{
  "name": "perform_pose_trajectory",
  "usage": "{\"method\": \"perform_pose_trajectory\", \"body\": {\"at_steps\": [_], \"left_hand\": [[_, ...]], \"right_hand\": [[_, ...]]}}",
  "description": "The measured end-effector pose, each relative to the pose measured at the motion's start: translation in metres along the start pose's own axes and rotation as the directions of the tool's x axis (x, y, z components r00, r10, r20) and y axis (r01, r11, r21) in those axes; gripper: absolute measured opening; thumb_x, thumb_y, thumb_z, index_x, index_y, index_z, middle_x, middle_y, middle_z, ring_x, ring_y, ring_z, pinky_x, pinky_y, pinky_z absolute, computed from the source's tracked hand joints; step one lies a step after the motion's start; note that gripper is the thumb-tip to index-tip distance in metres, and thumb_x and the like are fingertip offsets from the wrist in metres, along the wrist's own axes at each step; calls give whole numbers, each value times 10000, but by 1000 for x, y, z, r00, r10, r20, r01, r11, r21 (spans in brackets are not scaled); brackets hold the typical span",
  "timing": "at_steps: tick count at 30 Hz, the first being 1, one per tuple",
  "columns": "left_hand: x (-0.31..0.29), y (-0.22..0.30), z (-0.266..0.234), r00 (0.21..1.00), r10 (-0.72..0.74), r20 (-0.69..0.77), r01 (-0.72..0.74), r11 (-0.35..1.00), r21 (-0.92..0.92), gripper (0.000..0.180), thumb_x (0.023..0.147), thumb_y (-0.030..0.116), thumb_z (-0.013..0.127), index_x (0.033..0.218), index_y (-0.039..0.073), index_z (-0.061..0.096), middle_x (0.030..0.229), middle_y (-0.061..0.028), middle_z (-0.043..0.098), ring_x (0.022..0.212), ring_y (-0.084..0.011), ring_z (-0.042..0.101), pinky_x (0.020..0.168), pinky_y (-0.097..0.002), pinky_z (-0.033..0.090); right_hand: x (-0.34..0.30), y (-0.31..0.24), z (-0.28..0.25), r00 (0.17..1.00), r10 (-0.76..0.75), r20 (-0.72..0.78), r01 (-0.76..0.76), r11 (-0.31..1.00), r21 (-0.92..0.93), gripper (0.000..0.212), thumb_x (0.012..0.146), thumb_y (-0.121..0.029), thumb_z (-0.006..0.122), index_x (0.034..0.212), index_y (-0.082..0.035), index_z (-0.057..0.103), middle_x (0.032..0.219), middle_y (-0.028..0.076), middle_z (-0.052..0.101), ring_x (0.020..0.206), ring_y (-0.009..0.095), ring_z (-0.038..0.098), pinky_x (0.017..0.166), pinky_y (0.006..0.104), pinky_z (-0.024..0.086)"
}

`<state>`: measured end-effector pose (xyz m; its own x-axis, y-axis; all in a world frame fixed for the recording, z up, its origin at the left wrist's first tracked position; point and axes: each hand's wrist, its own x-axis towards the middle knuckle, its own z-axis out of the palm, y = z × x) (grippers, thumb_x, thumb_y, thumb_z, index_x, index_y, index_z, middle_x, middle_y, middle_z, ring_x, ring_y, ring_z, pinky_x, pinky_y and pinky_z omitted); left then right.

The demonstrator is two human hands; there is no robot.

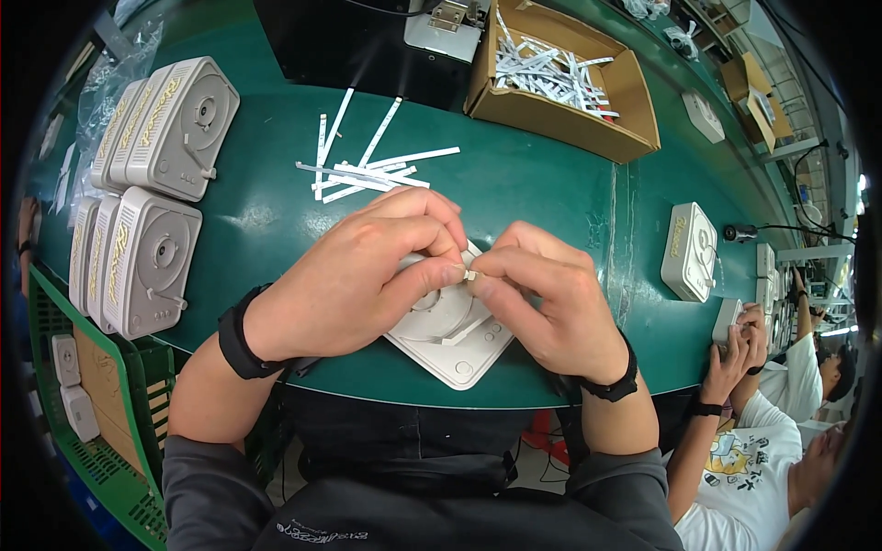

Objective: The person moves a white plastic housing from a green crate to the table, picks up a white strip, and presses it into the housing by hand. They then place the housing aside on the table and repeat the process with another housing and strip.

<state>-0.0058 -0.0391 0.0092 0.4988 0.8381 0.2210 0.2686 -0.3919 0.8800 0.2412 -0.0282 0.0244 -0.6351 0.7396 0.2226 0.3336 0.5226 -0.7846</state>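
Observation:
My left hand [354,275] and my right hand [556,298] meet in front of me, each with thumb and forefinger pinched together. Between their fingertips is a small white piece [470,275], perhaps part of a strip; most of it is hidden by the fingers. Beneath both hands a light grey plastic housing [462,363] lies on the green table, its round recess partly covered by my fingers. Just beyond my left hand is a loose pile of thin white printed strips [372,174].
Grey housings [154,262] stand in two rows at the left. A cardboard box [570,115] of strips sits at the back, beside a black-and-metal device [446,32]. A green crate [138,404] is at lower left. On the right are another housing [689,253] and a co-worker's hands [738,354].

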Motion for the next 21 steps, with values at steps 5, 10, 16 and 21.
{"method": "perform_pose_trajectory", "body": {"at_steps": [5,10,16,21], "left_hand": [[-2,0,0,998,-62,-3,62,998,4,69,1005,64,697,963,14,676,1148,-87,656,1231,-313,629,1055,-407,506],[0,-1,-2,997,-74,21,75,997,-18,70,1002,57,696,956,8,673,1147,-84,651,1218,-303,631,1042,-400,510],[2,-3,-1,997,-73,25,74,997,-24,64,998,49,695,953,7,675,1144,-79,650,1206,-296,629,1032,-397,512],[5,0,-2,997,-75,-3,75,997,-15,55,979,47,722,954,7,694,1133,-80,664,1196,-291,645,1028,-396,517]], "right_hand": [[2,1,5,1000,2,-16,-2,1000,8,118,946,-6,756,1058,29,772,926,103,672,807,216,643,682,327,494],[3,2,6,1000,3,-14,-3,1000,25,123,948,-1,753,1066,29,772,928,102,671,809,214,641,686,327,493],[4,4,5,1000,8,1,-8,1000,18,127,951,3,749,1073,25,777,928,101,668,810,216,639,688,327,493],[8,6,3,1000,-15,-2,15,1000,5,120,955,-6,754,1069,24,779,921,101,667,807,214,640,697,323,501]]}}
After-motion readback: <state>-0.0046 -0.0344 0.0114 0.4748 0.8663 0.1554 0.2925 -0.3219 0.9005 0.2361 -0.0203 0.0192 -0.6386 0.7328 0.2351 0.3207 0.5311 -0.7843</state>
